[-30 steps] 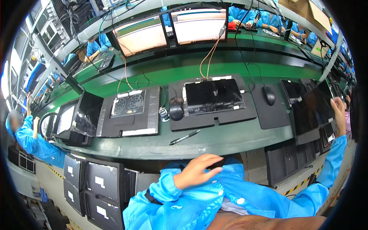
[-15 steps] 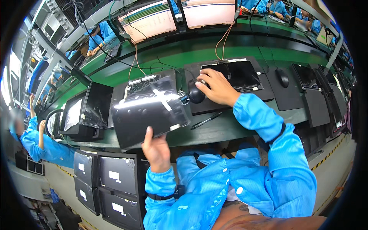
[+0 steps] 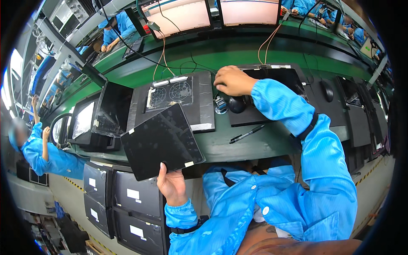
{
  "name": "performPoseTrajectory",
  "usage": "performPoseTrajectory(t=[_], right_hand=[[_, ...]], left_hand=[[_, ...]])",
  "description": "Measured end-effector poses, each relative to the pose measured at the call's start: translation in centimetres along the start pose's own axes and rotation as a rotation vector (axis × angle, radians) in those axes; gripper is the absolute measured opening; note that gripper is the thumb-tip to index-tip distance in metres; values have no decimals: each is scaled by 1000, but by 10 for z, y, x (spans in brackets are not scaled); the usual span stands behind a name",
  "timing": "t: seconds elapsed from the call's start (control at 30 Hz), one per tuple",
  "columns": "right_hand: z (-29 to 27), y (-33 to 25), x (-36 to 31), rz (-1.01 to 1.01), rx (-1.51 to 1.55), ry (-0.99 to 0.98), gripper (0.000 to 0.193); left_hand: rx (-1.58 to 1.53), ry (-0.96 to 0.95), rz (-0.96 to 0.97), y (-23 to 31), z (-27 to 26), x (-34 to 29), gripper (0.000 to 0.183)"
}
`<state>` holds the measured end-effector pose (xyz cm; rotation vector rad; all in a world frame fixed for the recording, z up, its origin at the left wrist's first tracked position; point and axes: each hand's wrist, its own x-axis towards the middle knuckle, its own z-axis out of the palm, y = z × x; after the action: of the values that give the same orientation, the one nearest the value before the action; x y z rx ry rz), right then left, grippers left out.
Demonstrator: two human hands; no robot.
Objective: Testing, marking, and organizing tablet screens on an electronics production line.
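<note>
Your left grip (image 3: 172, 185) is holding a dark, flat display panel (image 3: 161, 142) by its lower edge, the panel tilting across the front edge of the table (image 3: 223, 146). Your right grip (image 3: 233, 80) is reaching just beyond the black computer mouse (image 3: 236, 105), fingers curling; whether they are grasping anything, I cannot tell. A pen (image 3: 247, 134) is lying nearby.
</note>
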<state>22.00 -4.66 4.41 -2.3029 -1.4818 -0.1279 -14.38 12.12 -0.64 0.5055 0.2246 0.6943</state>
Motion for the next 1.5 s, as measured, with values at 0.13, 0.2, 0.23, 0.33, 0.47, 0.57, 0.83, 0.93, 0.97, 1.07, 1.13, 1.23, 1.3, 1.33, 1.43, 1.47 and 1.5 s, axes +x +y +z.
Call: performPoseTrajectory(t=[0.13, 0.2, 0.23, 0.33, 0.47, 0.57, 0.83, 0.93, 0.97, 1.07, 1.13, 1.23, 1.3, 1.33, 1.43, 1.47, 1.5], right_hand=[[10, -5, 38, 25, -265, -481, 30], [5, -6, 45, 19, -256, -502, 29], [0, -7, 44, -19, -280, -500, 28], [-23, -20, 30, -82, -444, -443, 26], [-42, -69, -26, -122, 505, 69, 26], [-47, -96, -66, -203, 665, 68, 26], [-45, -103, -92, -218, 591, 180, 25], [-43, -101, -97, -221, 578, 186, 25], [-43, -100, -99, -194, 564, 168, 24], [-41, -100, -102, -202, 565, 208, 24], [-41, -100, -103, -209, 577, 209, 24], [-43, -102, -102, -211, 581, 220, 24], [-44, -102, -102, -227, 581, 245, 25], [-45, -103, -102, -218, 559, 211, 24], [-46, -103, -101, -223, 494, 154, 22], [-46, -103, -100, -209, 437, 117, 21], [-45, -103, -98, -236, 448, 128, 21]], left_hand=[[-95, -90, -43, -2, 1, 12, 39], [-134, -91, -38, 1, 0, 17, 33], [-208, -115, -102, 2, -1, 20, 31], [-268, -100, -196, 4, -2, 22, 26], [-306, -71, -237, -5, 1, 20, 25], [-276, -75, -263, -17, 6, 19, 25], [-220, 58, -240, -30, 17, 7, 22], [-227, 37, -239, -31, 20, 2, 22], [-215, -23, -227, -31, 21, 1, 22], [-188, -17, -214, -31, 24, -1, 21], [-194, 39, -224, -31, 25, -1, 21], [-190, 40, -220, -31, 28, -2, 21], [-174, -51, -204, -32, 30, -2, 21], [-165, 36, -197, -32, 30, -2, 22], [-154, 14, -169, -32, 31, -2, 23], [-151, -35, -163, -32, 30, -2, 23], [-110, -58, -172, -31, 29, -1, 24]])
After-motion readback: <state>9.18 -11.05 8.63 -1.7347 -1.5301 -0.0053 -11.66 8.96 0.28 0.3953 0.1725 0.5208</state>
